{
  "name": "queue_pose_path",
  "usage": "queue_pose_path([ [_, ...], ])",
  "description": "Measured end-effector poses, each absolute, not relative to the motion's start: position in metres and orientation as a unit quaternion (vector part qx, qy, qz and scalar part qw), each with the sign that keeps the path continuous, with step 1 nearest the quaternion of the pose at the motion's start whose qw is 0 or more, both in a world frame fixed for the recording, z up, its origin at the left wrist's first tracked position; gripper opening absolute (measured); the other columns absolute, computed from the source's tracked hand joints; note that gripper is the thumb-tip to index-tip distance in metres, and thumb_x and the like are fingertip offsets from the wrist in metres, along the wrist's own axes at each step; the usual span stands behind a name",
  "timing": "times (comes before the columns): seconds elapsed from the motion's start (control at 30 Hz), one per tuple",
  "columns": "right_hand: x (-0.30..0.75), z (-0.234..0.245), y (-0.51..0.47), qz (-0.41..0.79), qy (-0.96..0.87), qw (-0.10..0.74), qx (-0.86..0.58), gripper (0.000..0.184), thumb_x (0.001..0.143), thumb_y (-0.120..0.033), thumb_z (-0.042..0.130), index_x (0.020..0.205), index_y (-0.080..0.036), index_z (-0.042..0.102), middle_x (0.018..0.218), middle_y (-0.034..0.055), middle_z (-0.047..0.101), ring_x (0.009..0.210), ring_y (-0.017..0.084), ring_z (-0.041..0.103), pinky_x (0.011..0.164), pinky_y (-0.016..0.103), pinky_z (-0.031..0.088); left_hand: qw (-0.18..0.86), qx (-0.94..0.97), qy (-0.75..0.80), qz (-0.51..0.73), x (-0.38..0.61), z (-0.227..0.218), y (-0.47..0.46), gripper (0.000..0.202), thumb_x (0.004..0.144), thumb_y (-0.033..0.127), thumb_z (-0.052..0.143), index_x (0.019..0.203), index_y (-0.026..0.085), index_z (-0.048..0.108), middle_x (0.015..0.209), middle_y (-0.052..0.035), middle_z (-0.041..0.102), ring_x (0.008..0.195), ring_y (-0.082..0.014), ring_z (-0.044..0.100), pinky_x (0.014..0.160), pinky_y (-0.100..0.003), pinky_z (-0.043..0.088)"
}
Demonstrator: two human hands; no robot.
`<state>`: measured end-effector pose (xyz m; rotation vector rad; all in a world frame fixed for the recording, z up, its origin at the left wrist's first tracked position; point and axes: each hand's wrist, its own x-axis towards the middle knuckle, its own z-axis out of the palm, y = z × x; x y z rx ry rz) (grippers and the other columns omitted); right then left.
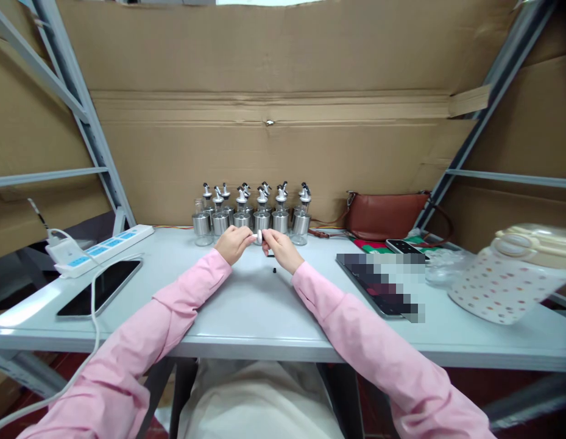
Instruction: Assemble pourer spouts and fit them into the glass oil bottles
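Observation:
Both my arms in pink sleeves reach forward over a pale grey table [246, 305]. My left hand [232, 242] and my right hand [280, 249] meet in front of a cluster of several small glass-and-steel dispenser bottles [253, 216]. The fingers of both hands are pinched together around a small white round piece [259, 235] held between them. Two tiny black parts [273, 269] lie on the table just below my right hand.
A phone [102, 286] on a white cable and a power strip [102, 247] lie at the left. A tablet [378, 283], a brown handbag [385, 214], another phone [404, 246] and a dotted lidded container [511, 274] sit at the right. Cardboard walls enclose the desk.

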<state>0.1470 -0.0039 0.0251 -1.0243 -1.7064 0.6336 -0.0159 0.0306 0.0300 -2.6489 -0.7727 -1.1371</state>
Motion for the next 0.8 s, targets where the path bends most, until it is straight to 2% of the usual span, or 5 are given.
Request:
queue_pose_path([
  [0.17, 0.135, 0.027, -0.010, 0.212, -0.699, 0.533, -0.427, 0.035, 0.082, -0.044, 0.038, 0.060, -0.018, 0.046, 0.054, -0.0018, 0.052, 0.054, 0.010, 0.048, 0.061, 0.023, 0.036, -0.150, -0.868, -0.310, -0.358, -0.028, 0.048, 0.030, 0.039, 0.085, 0.045, 0.032, 0.064, 0.015, 0.047, 0.050, 0.0043, 0.042, 0.050, -0.0083, 0.040, 0.056, -0.021, 0.033],
  [0.27, 0.129, 0.028, -0.014, 0.169, -0.702, 0.537, -0.437, 0.034, 0.081, -0.041, 0.040, 0.058, -0.018, 0.046, 0.052, -0.0019, 0.052, 0.053, 0.010, 0.047, 0.059, 0.022, 0.036, -0.263, -0.833, -0.322, -0.364, -0.032, 0.050, 0.036, 0.042, 0.079, 0.052, 0.039, 0.062, 0.014, 0.046, 0.046, 0.0049, 0.040, 0.045, -0.0073, 0.038, 0.050, -0.021, 0.032],
  [0.4, 0.130, 0.027, -0.012, 0.052, -0.729, 0.526, -0.436, 0.026, 0.079, -0.035, 0.046, 0.060, -0.018, 0.045, 0.057, -0.0013, 0.053, 0.055, 0.010, 0.047, 0.060, 0.022, 0.035, -0.405, -0.785, -0.303, -0.358, -0.032, 0.047, 0.046, 0.049, 0.066, 0.061, 0.053, 0.058, 0.014, 0.045, 0.043, 0.0064, 0.034, 0.037, -0.0054, 0.033, 0.040, -0.020, 0.026],
  [0.5, 0.134, 0.027, -0.009, -0.040, -0.767, 0.484, -0.419, 0.021, 0.078, -0.031, 0.047, 0.062, -0.018, 0.046, 0.061, 0.0001, 0.056, 0.058, 0.011, 0.048, 0.064, 0.024, 0.035, -0.460, -0.758, -0.297, -0.355, -0.032, 0.045, 0.050, 0.052, 0.061, 0.062, 0.059, 0.054, 0.013, 0.045, 0.041, 0.0065, 0.033, 0.034, -0.0045, 0.032, 0.037, -0.020, 0.025],
  [0.8, 0.145, 0.033, -0.006, -0.221, -0.839, 0.356, -0.347, 0.019, 0.082, -0.028, 0.043, 0.067, -0.017, 0.048, 0.066, 0.0040, 0.058, 0.062, 0.014, 0.049, 0.073, 0.030, 0.033, -0.548, -0.705, -0.309, -0.326, -0.032, 0.040, 0.053, 0.049, 0.064, 0.054, 0.065, 0.048, 0.012, 0.045, 0.042, 0.0044, 0.035, 0.036, -0.0028, 0.028, 0.032, -0.018, 0.026],
])
